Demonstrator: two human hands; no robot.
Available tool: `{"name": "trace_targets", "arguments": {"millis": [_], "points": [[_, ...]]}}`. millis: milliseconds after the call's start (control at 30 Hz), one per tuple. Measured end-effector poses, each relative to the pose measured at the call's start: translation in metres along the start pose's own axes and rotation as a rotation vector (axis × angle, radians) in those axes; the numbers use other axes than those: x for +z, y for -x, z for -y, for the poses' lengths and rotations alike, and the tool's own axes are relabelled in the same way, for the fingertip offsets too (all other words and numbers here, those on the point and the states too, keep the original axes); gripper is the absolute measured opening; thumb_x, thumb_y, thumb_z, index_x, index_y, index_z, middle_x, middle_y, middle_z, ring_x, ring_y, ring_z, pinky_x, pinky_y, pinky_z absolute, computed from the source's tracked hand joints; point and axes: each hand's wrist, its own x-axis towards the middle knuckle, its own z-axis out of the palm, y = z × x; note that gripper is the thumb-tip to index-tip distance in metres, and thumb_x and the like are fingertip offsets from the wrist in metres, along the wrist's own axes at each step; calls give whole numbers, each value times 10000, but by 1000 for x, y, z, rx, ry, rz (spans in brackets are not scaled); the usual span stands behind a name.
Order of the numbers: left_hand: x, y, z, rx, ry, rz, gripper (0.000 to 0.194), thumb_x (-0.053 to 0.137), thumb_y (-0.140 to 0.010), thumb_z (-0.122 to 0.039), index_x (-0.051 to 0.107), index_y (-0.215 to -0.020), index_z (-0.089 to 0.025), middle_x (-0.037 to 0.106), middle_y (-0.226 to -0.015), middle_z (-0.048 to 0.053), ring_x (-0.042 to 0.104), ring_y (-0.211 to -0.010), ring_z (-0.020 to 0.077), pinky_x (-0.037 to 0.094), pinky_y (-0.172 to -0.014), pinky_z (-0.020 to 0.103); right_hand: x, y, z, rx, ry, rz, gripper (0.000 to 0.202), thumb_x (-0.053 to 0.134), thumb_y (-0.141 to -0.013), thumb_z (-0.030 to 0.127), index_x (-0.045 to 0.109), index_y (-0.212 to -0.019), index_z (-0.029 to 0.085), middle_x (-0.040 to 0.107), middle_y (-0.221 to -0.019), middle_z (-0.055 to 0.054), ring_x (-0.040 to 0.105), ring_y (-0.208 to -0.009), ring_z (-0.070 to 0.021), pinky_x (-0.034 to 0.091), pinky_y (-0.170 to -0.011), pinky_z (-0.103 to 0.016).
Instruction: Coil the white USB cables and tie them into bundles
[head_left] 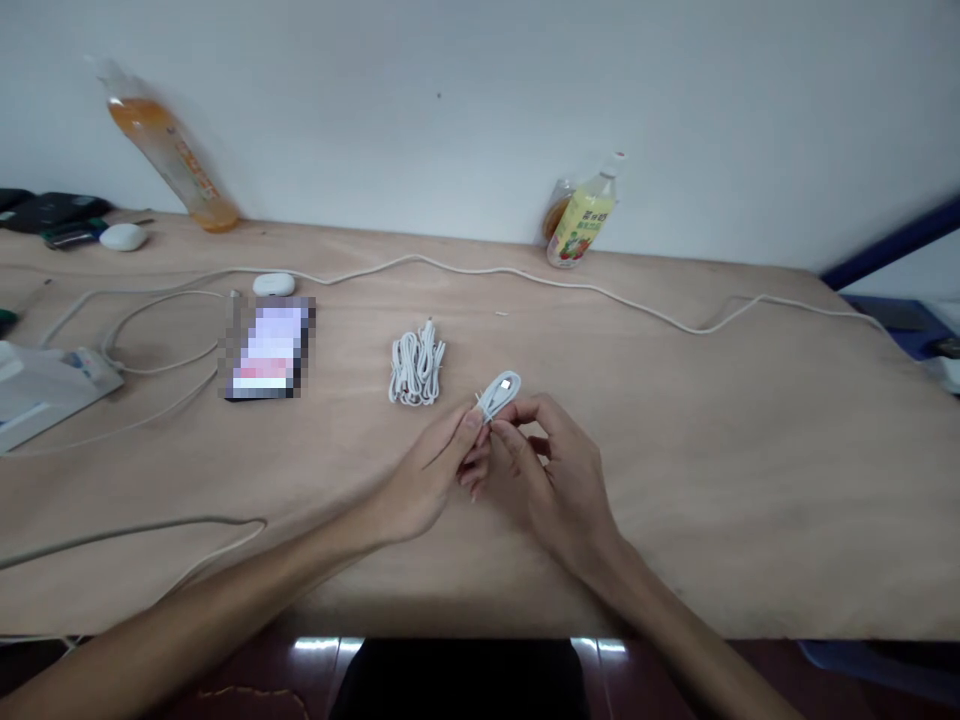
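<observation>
A coiled white cable [501,393] with a shiny metal connector is held above the wooden table. My left hand [436,462] grips its lower end between thumb and fingers. At the coil's lower right, my right hand [556,462] has its thumb and index finger pinched together; whatever lies between them is too small to make out. Several more bundled white cables [416,368] lie on the table, just left of the held coil and beyond my left hand.
A phone [270,348] and a white case [274,285] lie to the left. An orange-drink bottle [172,160] and a yellow-labelled bottle [583,220] stand by the wall. A long white cord [465,270] crosses the table [735,470]. White packaging [45,390] is at far left.
</observation>
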Motion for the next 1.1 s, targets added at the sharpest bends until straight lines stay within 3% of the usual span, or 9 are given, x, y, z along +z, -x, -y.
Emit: {"name": "trace_targets", "arguments": {"millis": [133,233,367,600,833,967,1100], "points": [[2,0,-3,-3,-9,-12,519,625,-1038,-689,512,-872,-211,412,-765,-63,409,-638,110,418,-556,249,5,0,-2,-42,63,-131,112,663,-1028,299,719,-945,248,784,-917,-17,736,-812,-189,591,-672,-315],[2,0,-4,-16,6,0,521,631,-1030,-695,506,-869,-216,407,-768,-64,407,-636,112,424,-555,250,9,2,-3,-16,34,-204,96,693,-1002,310,729,-934,253,791,-926,-19,719,-759,-181,591,-628,-311],[1,0,-3,-34,47,12,506,656,-1023,-675,511,-869,-216,427,-776,-58,436,-650,117,438,-567,253,14,3,-3,119,-182,-169,118,738,-973,360,709,-923,257,778,-860,-4,696,-614,-162,606,-521,-297],[-4,0,-5,-106,105,67,474,644,-1049,-619,531,-847,-205,491,-775,-34,465,-642,116,426,-559,247,12,-2,-7,216,-383,-190,318,888,-846,378,600,-907,258,723,-861,26,700,-604,-138,621,-505,-268],[-12,-2,-5,-164,231,195,428,647,-1073,-520,512,-808,-212,370,-698,-75,326,-565,98,426,-529,238,-7,-15,-11,220,-509,-3,618,936,-778,313,579,-1283,285,757,-815,54,708,-654,-148,580,-511,-222],[-12,-1,-6,-215,241,264,372,607,-1089,-485,556,-853,-203,365,-709,-75,275,-556,102,449,-522,241,-23,-19,-10,178,-457,185,495,881,-860,288,673,-1310,288,753,-879,36,680,-683,-131,568,-548,-226],[-11,1,-11,-292,208,315,393,577,-1082,-482,489,-796,-228,282,-663,-91,258,-527,106,419,-484,237,-32,-24,-10,43,-334,289,245,834,-901,234,805,-1139,284,744,-897,21,671,-737,-125,557,-634,-237]]}}
